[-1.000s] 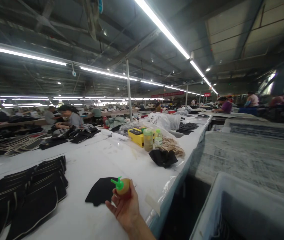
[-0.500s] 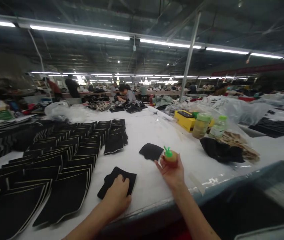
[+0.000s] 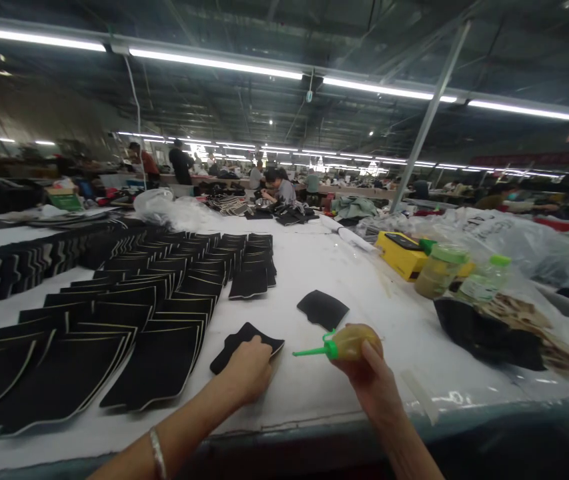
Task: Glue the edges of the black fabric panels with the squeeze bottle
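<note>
My right hand [image 3: 377, 383] is closed around a squeeze bottle [image 3: 357, 341] with yellowish-brown contents. Its thin green nozzle points left, above the table. My left hand [image 3: 249, 367] has its fingers curled on the right part of a dark fabric piece [image 3: 234, 341] near the table's front edge. Just beyond the bottle, a single black piece [image 3: 323, 308] lies flat. To the left, long overlapping rows of black pieces [image 3: 157, 363] with pale edges cover the white table.
On the right stand a yellow box [image 3: 400, 257], a jar [image 3: 439, 270] and a green-capped bottle [image 3: 487, 280]. Beside them lie black and tan fabric scraps [image 3: 489, 337] and clear plastic sheeting [image 3: 504, 240]. A person [image 3: 279, 187] works at the table's far end. A metal pole [image 3: 431, 117] rises behind.
My right hand has turned the squeeze bottle from nozzle-up to lying sideways, with the nozzle pointing left. My left hand still holds the fabric piece. The view has swung left.
</note>
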